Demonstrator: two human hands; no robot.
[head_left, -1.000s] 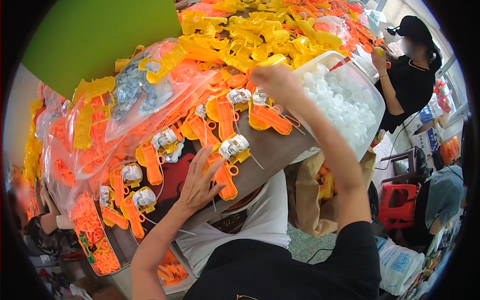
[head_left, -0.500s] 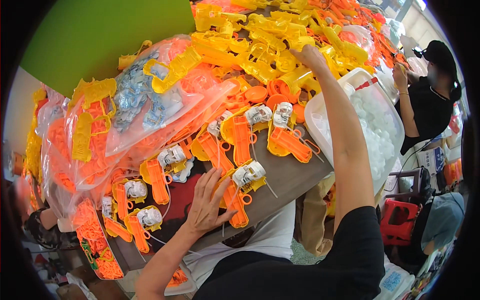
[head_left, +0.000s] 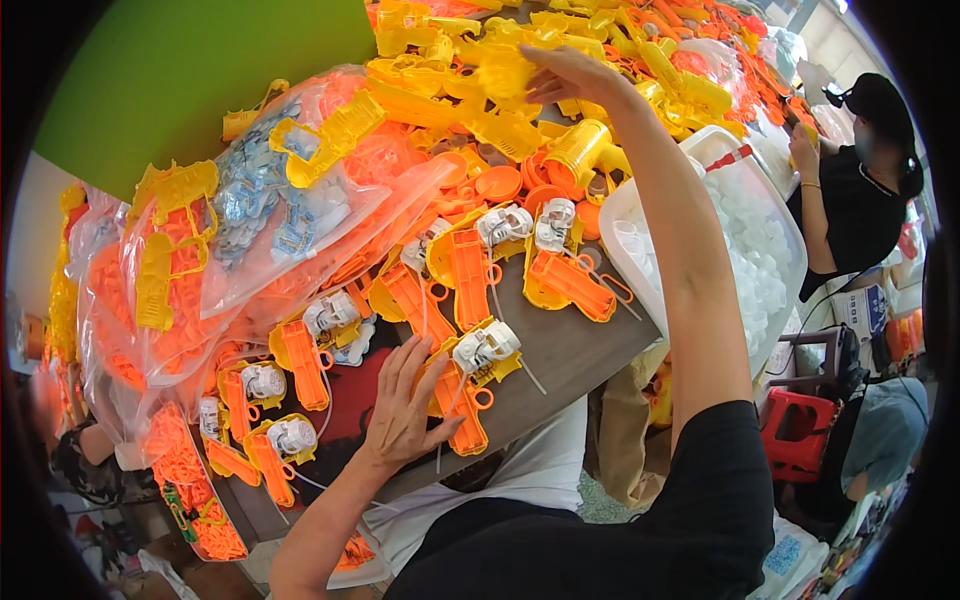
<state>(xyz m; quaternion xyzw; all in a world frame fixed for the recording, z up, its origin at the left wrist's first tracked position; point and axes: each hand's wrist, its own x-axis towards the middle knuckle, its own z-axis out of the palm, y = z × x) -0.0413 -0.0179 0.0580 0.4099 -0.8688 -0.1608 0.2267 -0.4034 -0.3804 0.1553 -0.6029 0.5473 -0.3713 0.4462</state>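
Observation:
My right hand (head_left: 575,78) is over the far heap of yellow shells, its fingers at the edge of a motion-blurred yellow plastic shell (head_left: 503,73) that it appears to pinch. My left hand (head_left: 400,405) lies at the near table edge, fingers stretched out and thumb apart. Its fingertips rest against the nearest half-built toy gun (head_left: 465,405), a yellow shell carrying an orange part and a white mechanism (head_left: 486,346). Several similar toy gun halves, such as one beyond it (head_left: 570,285) and one to the left (head_left: 308,365), lie on the table with their insides up.
A white tub (head_left: 760,270) of translucent pieces stands at the right. Clear bags (head_left: 285,215) of orange and blue parts bulge at the left, above a tray of small orange pieces (head_left: 198,500). A green panel (head_left: 220,80) rises behind. Another person (head_left: 870,200) works at far right.
My right hand has moved left and slightly away over the heap, with a blurred yellow shell now at its fingers. My left hand stays beside the same toy gun half.

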